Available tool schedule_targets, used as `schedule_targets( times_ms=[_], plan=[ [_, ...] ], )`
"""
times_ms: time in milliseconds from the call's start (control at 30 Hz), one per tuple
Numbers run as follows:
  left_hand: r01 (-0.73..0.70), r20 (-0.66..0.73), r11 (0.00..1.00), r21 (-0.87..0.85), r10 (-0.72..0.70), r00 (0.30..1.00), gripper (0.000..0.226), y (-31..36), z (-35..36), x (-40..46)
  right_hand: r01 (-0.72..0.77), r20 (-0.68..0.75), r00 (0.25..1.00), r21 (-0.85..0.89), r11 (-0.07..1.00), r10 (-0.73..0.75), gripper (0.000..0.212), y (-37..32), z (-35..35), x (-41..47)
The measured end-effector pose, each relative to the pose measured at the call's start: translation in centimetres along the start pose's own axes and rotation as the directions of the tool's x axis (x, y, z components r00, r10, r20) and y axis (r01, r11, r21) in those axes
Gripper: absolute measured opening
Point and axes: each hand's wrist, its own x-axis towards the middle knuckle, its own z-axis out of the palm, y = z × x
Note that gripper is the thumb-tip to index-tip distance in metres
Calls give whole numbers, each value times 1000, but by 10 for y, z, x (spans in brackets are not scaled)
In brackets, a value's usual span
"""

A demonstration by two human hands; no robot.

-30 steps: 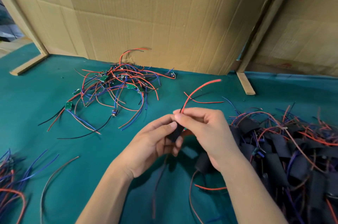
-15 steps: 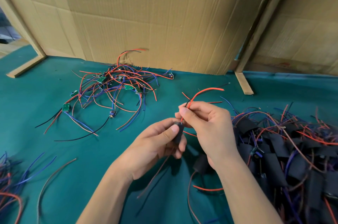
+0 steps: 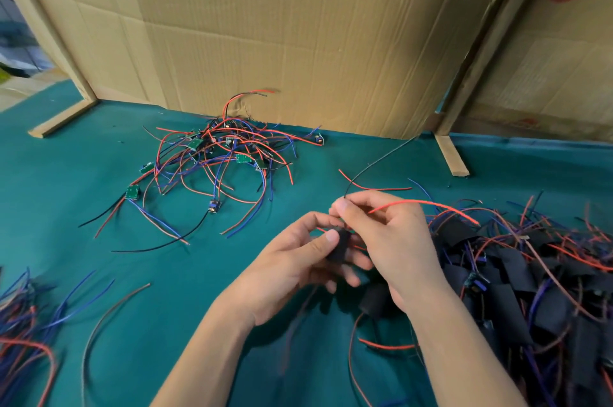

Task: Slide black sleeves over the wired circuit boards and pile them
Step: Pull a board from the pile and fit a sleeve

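Observation:
My left hand (image 3: 292, 270) holds a black sleeve (image 3: 339, 245) between thumb and fingers above the green table. Just to its right, my right hand (image 3: 388, 240) pinches the red wire (image 3: 428, 205) and black wire (image 3: 374, 164) that come out of the sleeve's top; the board inside is hidden. A tangle of bare green circuit boards with red, blue and black wires (image 3: 215, 161) lies at the back centre. A pile of sleeved boards (image 3: 537, 280) spreads along the right side, beside my right wrist.
Cardboard walls (image 3: 298, 34) close off the back, with wooden strips (image 3: 451, 157) at their base. Loose blue and red wires (image 3: 23, 323) lie at the left edge, and a single brown wire (image 3: 109, 313) curves on the green table cover (image 3: 83, 181).
The right hand has pulled the wires farther out and apart: the red one now bends right, the black one sticks up. The sleeve sits lower in the left hand's grip.

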Motion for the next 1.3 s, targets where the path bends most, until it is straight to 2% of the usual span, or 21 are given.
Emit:
schedule_targets(
  times_ms=[67,200,367,467,567,667,733,933,1000,1200,1300],
  plan=[
    [9,31,999,49,-10,999,26,-3,4,1,-12,-67,998,17,1000,13,13,-1,-2,2],
    [-14,7,988,152,13,1000,21,-8,14,4,95,-183,978,-34,995,-100,15,-11,-16,8],
    [-59,-42,998,8,59,997,29,-8,17,6,123,-100,983,-252,960,-153,10,-12,-18,6],
    [-57,10,995,-82,58,998,37,-6,16,5,111,-68,988,-318,942,-139,12,-9,-10,2],
    [-50,12,983,-175,53,999,43,-4,13,4,80,-15,996,-251,965,-87,12,-8,-12,1],
    [-37,-29,973,-228,31,999,42,-1,9,4,106,18,994,-197,975,-104,12,-10,-20,4],
    [-40,-29,973,-225,35,999,39,0,7,3,120,47,992,-147,982,-114,14,-12,-24,4],
    [-44,-47,989,-138,38,998,27,-2,6,1,165,40,986,-141,976,-161,18,-13,-26,5],
    [-32,-15,990,-135,30,999,29,0,5,0,181,75,982,-146,973,-171,18,-14,-27,4],
    [5,8,969,-246,-3,1000,38,5,1,-2,120,217,969,-13,993,-115,21,-20,-29,1],
    [-1,10,954,-301,5,1000,41,6,-1,-3,143,211,968,-5,990,-139,20,-22,-29,0]
  ],
)
